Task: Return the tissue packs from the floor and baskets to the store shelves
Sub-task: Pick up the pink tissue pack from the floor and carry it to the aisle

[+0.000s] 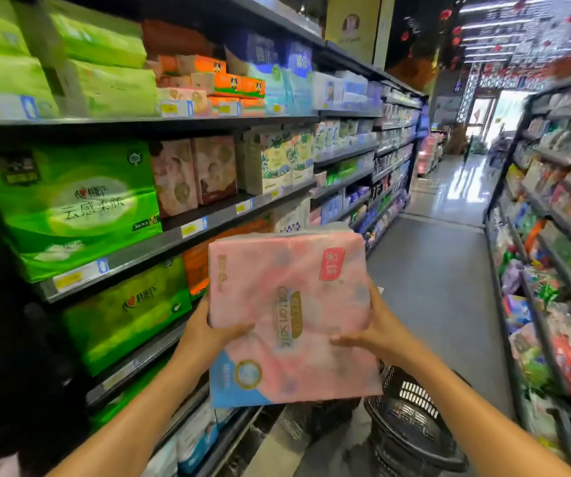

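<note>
A large pink tissue pack (287, 304) with a blue lower corner is held up in front of me at mid-frame. My left hand (208, 330) grips its left edge, thumb lying across the front. On the opposite edge my right hand (370, 330) grips the same way. The pack hovers beside the left store shelves (174, 241), level with the shelf that carries green and orange tissue packs. A dark plastic basket (411, 418) stands on the floor below the pack, at the lower right; its inside looks dark.
Left shelving holds green tissue packs (70, 204), pink boxes (191, 173) and blue packs higher up. A second shelf run (552, 235) of mixed goods lines the right side. The grey aisle floor (438, 270) stretches ahead to a bright doorway.
</note>
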### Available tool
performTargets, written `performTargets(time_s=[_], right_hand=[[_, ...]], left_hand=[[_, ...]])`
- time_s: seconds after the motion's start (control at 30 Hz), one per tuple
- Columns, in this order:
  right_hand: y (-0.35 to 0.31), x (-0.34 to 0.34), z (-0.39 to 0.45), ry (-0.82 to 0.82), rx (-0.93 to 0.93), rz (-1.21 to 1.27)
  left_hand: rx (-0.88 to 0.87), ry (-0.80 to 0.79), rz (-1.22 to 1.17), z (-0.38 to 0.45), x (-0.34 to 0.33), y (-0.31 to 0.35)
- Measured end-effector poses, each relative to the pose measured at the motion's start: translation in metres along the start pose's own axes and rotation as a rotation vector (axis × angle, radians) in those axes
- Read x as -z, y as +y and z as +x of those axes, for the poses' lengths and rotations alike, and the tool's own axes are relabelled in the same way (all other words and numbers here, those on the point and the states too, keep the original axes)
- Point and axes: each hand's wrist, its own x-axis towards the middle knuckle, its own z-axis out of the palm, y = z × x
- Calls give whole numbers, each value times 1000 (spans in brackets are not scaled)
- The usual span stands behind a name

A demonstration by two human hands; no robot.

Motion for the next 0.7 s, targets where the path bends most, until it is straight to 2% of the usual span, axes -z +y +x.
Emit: performTargets(time_s=[0.23, 0.53, 0.7], right_hand=[[53, -16, 105, -120, -18, 6], [111, -27, 216, -157, -92, -79], [144, -35, 258, -219, -115, -136]], left_hand=[[52, 66, -6, 88, -6, -40], [94, 53, -26, 204, -24, -88], [129, 131, -4, 230, -36, -130]])
